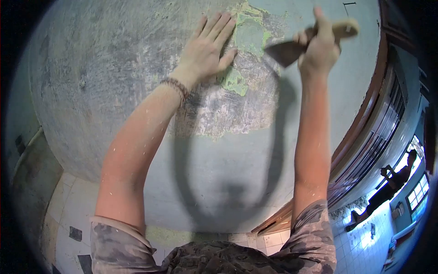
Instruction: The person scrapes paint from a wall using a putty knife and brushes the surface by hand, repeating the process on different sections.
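Observation:
My right hand (319, 52) grips a putty knife, its wooden handle (347, 29) pointing right and its dark blade (284, 52) angled left toward a paint patch. The blade's tip is close to the edge of the pale green patch (250, 36). My left hand (207, 48) lies flat on the wall with fingers spread, just left of that patch. Around both hands the wall (132, 77) is stripped to a mottled grey surface. A smaller light green patch (235, 83) of old paint shows below my left thumb.
Smooth pale blue paint (219, 176) covers the lower wall, with my arms' shadow on it. At right is a brown wooden frame (365, 109) beside a doorway. Another person (392, 185) stands beyond it near bright windows. Dark scraps (75, 234) lie on the tiled floor at left.

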`<state>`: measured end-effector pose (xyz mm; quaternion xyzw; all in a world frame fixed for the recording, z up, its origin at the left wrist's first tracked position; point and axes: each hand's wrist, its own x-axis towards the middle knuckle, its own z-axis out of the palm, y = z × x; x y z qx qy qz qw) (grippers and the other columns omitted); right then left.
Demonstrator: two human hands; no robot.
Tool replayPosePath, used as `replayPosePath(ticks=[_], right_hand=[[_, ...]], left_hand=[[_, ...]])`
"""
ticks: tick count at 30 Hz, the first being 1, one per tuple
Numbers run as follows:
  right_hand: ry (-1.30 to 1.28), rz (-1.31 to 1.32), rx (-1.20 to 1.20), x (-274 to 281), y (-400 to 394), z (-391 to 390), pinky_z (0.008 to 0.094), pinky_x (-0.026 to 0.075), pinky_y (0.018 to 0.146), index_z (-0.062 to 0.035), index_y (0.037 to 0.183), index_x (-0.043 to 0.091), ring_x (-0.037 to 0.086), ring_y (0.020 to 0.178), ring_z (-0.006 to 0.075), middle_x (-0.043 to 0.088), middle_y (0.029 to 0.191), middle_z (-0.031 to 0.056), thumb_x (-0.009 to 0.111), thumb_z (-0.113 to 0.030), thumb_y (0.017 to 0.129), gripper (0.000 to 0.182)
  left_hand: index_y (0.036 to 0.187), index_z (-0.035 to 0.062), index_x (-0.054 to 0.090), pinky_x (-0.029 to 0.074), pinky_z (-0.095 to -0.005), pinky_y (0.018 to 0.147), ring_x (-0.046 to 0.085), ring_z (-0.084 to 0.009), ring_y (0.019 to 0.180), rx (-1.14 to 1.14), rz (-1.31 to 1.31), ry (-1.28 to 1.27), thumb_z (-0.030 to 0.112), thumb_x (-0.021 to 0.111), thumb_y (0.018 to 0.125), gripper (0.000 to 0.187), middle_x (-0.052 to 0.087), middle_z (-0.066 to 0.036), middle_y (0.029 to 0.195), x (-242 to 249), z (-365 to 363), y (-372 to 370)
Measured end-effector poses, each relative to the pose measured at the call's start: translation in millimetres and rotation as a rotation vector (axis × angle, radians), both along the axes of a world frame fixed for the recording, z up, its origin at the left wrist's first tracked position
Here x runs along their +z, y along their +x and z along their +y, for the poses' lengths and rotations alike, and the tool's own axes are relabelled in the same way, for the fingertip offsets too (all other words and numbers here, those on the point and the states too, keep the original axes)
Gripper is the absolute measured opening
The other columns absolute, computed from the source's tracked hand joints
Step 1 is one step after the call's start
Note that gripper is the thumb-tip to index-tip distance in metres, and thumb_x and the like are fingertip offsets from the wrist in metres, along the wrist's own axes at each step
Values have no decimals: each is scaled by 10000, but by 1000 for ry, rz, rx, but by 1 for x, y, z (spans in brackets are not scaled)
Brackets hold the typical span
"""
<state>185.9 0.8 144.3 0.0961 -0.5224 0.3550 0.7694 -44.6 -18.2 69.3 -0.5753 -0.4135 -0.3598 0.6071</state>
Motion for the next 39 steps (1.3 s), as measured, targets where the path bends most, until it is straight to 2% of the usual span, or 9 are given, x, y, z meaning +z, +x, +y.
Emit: replayPosePath(ticks=[4, 7, 13, 16, 21, 23, 28, 33, 39], right_hand=[[160, 9, -148, -118, 3, -6, 325, 465, 554, -70, 756, 501, 499, 551, 139, 462, 628, 18, 654, -88, 942, 242], [276, -67, -127, -189, -4, -11, 288, 498, 674, -43, 869, 547, 610, 721, 144, 644, 796, 80, 626, -24, 910, 91], [440, -316, -466, -298, -25, -22, 389, 498, 813, -55, 785, 561, 584, 951, 312, 563, 1079, 181, 716, -77, 836, 165], [334, -506, -716, -328, -15, -53, 421, 485, 865, -53, 924, 590, 554, 1043, 355, 491, 1224, 201, 742, -103, 828, 186], [258, -775, -958, -359, 7, -78, 421, 495, 888, -21, 1352, 468, 539, 1113, 328, 439, 1310, 200, 749, -93, 831, 596], [-240, -646, 279, -347, 12, -94, 350, 537, 787, 13, 1504, 267, 598, 1002, 237, 498, 1214, 163, 710, -67, 862, 784], [-333, -546, 153, -249, 11, -72, 239, 466, 474, 32, 1532, 196, 529, 605, 85, 545, 898, 64, 612, -82, 945, 728], [-203, -393, 273, -163, 4, -50, 207, 421, 441, 29, 1520, 214, 484, 575, 62, 528, 868, 47, 579, -53, 951, 681], [-188, -375, 340, -118, -7, -46, 187, 330, 414, 32, 1509, 228, 441, 542, 30, 517, 862, 36, 590, -23, 926, 688]], left_hand=[[1224, 9, 658, 439, -433, 1044, 635, -356, 1134, -493, -228, -56, 92, 596, 911, 329, 694, -194, 1153, -70, -38, 36], [906, -10, 716, 459, -299, 594, 638, -142, 691, -639, -935, -544, 233, 579, 986, 291, 679, -96, 763, -122, -63, 69], [916, 8, 659, 504, -276, 613, 640, -94, 751, -1754, -1725, -1226, 224, 615, 977, 229, 665, -33, 794, -191, -25, 76], [1037, -19, 636, 530, -280, 654, 652, -127, 766, -1265, -1686, -1141, 150, 631, 959, 186, 678, -65, 871, -206, -34, 94], [1155, -55, 609, 575, -292, 769, 688, -169, 808, -1544, -1756, -861, 92, 614, 956, 247, 686, -108, 990, -188, -47, 102], [1170, -65, 600, 579, -296, 808, 695, -172, 837, -1464, -1549, -821, 110, 616, 961, 273, 690, -122, 1011, -166, -44, 104], [1203, -44, 588, 569, -296, 775, 692, -155, 816, -1230, -1240, -759, 134, 607, 972, 293, 701, -101, 997, -101, -31, 112], [1279, 20, 551, 491, -409, 1002, 623, -291, 1154, -520, -235, 55, 39, 640, 848, 441, 633, -166, 1240, -34, -26, 82], [1318, 45, 563, 423, -435, 1133, 515, -300, 1327, -240, 295, -27, 67, 681, 786, 545, 592, -115, 1368, 25, 1, 63]])
